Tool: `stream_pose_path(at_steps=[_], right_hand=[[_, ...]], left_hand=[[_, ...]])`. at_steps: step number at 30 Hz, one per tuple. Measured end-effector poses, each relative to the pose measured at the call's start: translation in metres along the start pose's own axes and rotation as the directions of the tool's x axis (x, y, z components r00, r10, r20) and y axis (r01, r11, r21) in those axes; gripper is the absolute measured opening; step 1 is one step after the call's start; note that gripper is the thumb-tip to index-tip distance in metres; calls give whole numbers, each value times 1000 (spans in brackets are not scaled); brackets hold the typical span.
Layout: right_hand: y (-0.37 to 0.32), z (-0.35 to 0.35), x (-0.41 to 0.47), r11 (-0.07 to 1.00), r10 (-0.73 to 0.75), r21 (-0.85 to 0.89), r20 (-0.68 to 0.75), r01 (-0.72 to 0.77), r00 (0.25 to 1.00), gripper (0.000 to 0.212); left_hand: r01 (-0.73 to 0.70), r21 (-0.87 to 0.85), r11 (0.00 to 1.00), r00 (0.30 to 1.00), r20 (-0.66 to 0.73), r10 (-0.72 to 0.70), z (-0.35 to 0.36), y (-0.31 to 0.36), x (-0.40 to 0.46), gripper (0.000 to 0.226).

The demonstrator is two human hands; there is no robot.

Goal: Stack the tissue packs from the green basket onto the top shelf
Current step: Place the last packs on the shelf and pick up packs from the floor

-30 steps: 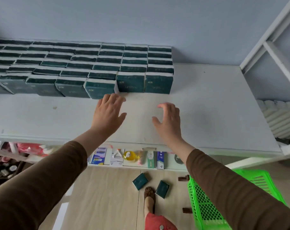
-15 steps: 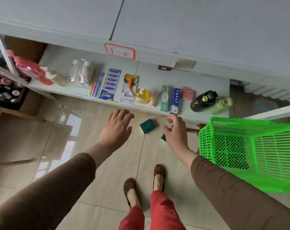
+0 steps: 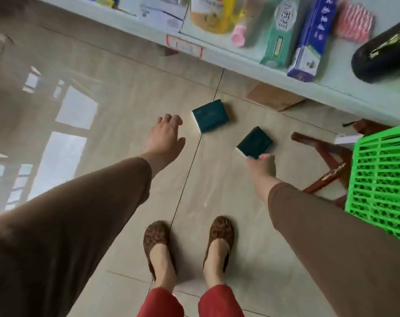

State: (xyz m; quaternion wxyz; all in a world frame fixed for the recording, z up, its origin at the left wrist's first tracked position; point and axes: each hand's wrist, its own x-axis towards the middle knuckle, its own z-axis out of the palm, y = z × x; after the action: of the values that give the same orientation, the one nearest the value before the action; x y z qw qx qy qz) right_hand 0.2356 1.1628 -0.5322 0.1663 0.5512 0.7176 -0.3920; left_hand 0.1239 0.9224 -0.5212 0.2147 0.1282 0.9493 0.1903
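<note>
Two dark green tissue packs lie flat on a glossy beige tile floor (image 3: 102, 72), each a small rectangular block in smooth wrapping with a pale end face. The farther pack (image 3: 210, 115) rests just beside a dark grout line; the nearer pack (image 3: 254, 142) lies tilted to its right, apart from the first.

A person in brown sleeves reaches down toward them. The left hand (image 3: 165, 136) hangs above the floor just left of the farther pack, fingers loosely spread and holding nothing. The right hand (image 3: 262, 165) is at the near edge of the nearer pack, fingertips meeting its pale end; whether it has closed on the pack cannot be told.

At the right edge stands a bright green basket (image 3: 382, 179) of moulded plastic lattice, set on a reddish wooden stool (image 3: 325, 165) whose legs splay across the tile.

Above, a pale low shelf (image 3: 217, 51) with a red-bordered label carries a mint green box (image 3: 279, 33), a blue box (image 3: 311, 42), a yellow bottle (image 3: 208, 17), a ribbed pink item (image 3: 354, 24) and a black rounded bottle (image 3: 382, 53).

Window light reflects off the polished tile at left. Brown patterned flat shoes (image 3: 157, 243) and red trouser cuffs (image 3: 219, 300) show below.
</note>
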Motion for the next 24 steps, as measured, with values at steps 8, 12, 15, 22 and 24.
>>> stream_pose_path(at_steps=[8,12,15,22,24], right_hand=[[22,24,136,937,-130,-338,-101,89,986,83],[14,24,163,985,100,-139,-12,-101,995,117],[12,31,156,912,311,181,277,-367,909,84],[33,53,106,863,407,210,250,-460,879,28],[33,53,84,857,407,203,296,-473,864,41]], left_hand=[[58,-84,995,996,-59,-63,100,-17,107,67],[88,-63,994,996,40,-86,120,-7,154,91],[94,33,995,982,161,-98,131,-1,160,100],[201,160,966,944,231,-235,115,-10,75,62],[240,113,964,934,243,-261,106,-22,37,57]])
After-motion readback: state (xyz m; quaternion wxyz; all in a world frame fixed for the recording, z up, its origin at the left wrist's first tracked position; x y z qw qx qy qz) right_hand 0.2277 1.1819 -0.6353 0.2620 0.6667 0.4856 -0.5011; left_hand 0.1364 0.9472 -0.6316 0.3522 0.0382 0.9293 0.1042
